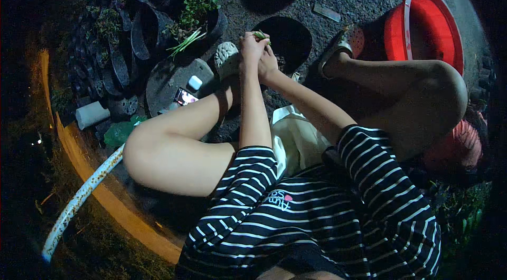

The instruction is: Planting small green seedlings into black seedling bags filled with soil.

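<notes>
My left hand and my right hand meet in front of me, low between my knees. Small green stems or leaves are pinched at the fingertips, where the fingers of both hands come together. Beneath and beyond the hands lies a dark round shape; whether it is a black basin or a shadow cannot be told. To the left, a small bundle of cut green stems rests beside a leafy green plant growing in a dark curved container.
A red basin with a pale rim stands at the right. A stone slab holds a white case and a lit phone. Left are a green plastic bag and a rusty white pipe. A flat strip lies ahead.
</notes>
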`<state>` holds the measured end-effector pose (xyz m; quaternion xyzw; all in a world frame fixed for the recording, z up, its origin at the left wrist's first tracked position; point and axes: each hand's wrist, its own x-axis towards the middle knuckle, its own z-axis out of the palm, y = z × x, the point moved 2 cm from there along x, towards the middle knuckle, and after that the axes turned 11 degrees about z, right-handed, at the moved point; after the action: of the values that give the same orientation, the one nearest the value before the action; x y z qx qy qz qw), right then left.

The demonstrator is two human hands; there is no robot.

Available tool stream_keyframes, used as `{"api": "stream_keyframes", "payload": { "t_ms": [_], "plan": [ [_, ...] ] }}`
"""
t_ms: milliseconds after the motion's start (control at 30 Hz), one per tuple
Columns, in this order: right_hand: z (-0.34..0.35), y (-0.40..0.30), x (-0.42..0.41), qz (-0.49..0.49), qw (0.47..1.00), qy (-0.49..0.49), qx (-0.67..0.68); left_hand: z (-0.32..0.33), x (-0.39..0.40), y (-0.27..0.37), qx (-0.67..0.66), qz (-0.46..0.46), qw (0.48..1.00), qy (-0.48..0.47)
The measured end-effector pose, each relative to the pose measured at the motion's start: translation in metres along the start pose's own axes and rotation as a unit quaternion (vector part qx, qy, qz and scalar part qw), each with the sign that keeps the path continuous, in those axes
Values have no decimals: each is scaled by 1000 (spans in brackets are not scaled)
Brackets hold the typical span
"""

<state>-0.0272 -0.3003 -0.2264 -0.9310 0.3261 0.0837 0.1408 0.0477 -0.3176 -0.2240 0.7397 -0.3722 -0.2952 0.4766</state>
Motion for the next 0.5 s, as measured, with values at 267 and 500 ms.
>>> {"api": "stream_keyframes", "payload": {
  "t_ms": [267,500],
  "plan": [
    [6,8,6,111,986,-47,111,11,5,19,161,47,986,-19],
    [-67,58,-28,189,967,-170,24,10,6,25,94,29,994,-38]
  ]
}}
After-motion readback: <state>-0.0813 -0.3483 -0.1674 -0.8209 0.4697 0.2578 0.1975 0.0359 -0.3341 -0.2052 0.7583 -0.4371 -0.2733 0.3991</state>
